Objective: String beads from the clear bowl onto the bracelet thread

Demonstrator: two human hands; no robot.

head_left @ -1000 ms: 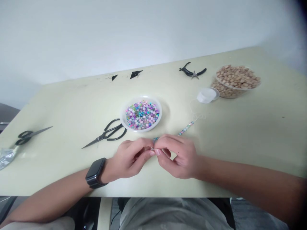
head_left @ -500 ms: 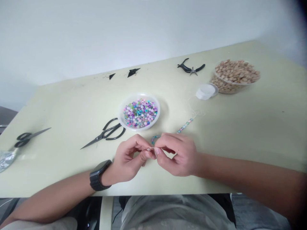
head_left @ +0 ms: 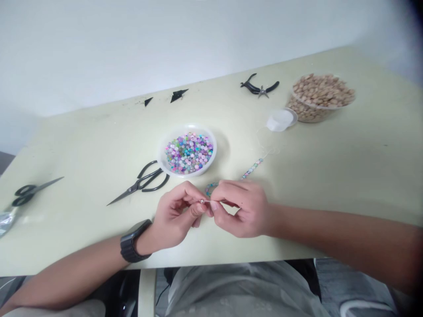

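My left hand [head_left: 175, 214], with a black smartwatch [head_left: 134, 241] on its wrist, pinches a small silver bead [head_left: 202, 201] between finger and thumb. That bead sits on a fine wire or needle [head_left: 211, 201], held in the fingertips of my right hand [head_left: 243, 209]. Just beyond my fingers lies a curved strand of blue-green beads [head_left: 210, 189], partly hidden behind them. A straight beaded strand [head_left: 253, 169] trails from it, ending in a fine loose thread [head_left: 264, 143]. A white bowl of multicoloured beads [head_left: 161, 154] stands beyond my left hand.
Black-handled scissors [head_left: 140, 182] lie beside the bowl. A second pair [head_left: 29, 191] lies near crumpled foil [head_left: 5, 222] at the left. Pliers [head_left: 259, 88], a white thread spool [head_left: 280, 119], a clear tub of beige beads [head_left: 306, 112] and black scraps [head_left: 176, 95] sit farther back.
The view has drifted, so the table sits higher and slightly further left. My hands have parted a little, and the small silver bead now shows plainly on the wire between them.
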